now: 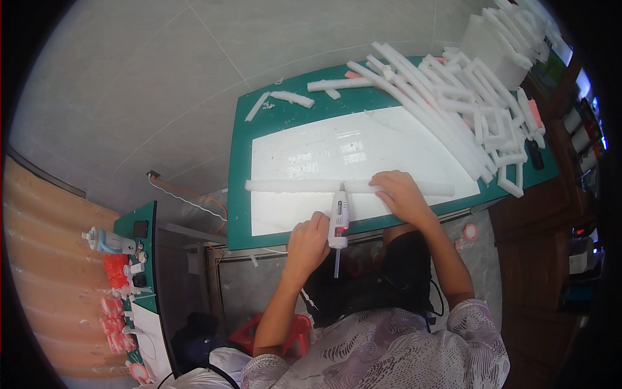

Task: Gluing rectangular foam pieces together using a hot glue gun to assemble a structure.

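A long white foam strip (291,186) lies across the white board (311,146) on the green tabletop. My right hand (398,194) is closed on the strip right of its middle, fingertips over the far edge. My left hand (308,241) is curled at the left side of a white glue gun (339,220); its grip on the handle is mostly hidden beneath. The gun's nozzle points away from me and meets the strip, though I cannot tell whether it touches. A translucent glue stick juts from the gun's rear, toward my lap.
Foam strips and rectangular foam frames (492,126) pile up at the table's right, beside a black object (534,154). Short foam scraps (291,98) lie at the far left. A side table (146,259) at left holds red-and-white items; a red stool (298,330) stands below.
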A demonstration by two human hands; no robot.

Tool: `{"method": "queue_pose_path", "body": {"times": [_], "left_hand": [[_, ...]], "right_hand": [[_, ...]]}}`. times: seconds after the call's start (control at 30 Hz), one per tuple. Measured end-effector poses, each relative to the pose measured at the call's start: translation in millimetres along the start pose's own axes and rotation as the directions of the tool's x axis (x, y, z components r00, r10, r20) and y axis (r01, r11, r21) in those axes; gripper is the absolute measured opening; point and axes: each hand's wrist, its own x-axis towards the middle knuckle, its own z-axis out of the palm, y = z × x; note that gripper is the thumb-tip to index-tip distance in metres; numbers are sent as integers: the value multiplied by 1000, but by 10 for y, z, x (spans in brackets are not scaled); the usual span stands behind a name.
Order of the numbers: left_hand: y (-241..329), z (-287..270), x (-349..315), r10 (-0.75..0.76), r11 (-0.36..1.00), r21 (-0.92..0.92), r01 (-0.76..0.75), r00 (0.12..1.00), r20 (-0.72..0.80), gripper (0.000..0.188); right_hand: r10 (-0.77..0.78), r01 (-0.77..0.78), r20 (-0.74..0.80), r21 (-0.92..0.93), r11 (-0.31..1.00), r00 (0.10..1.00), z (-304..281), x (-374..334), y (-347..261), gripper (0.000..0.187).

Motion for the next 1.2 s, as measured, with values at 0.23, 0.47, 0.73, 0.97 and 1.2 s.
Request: {"method": "queue_pose_path", "body": {"times": [0.23, 0.47, 0.73, 0.97, 1.2], "left_hand": [[-40, 38, 24, 20, 997, 77, -24, 999, 42, 26], [-57, 8, 65, 16, 998, 63, -21, 996, 92, 27], [-64, -23, 90, 38, 997, 68, -48, 988, 153, 28], [-62, -4, 92, 51, 995, 78, -62, 990, 134, 26], [-58, -2, 94, 44, 985, 160, -69, 987, 153, 23]], "right_hand": [[12, -12, 3, 3, 1000, 1000, 26, -6, 15, 22], [19, -19, 2, 13, 1000, 1000, 5, -3, 9, 23], [12, -12, -21, 5, 1000, 1000, 29, -17, 29, 20], [29, -29, -5, 17, 999, 1000, 9, -15, 30, 20], [-2, -11, 111, 112, 994, 994, -71, 68, 117, 24]]}}
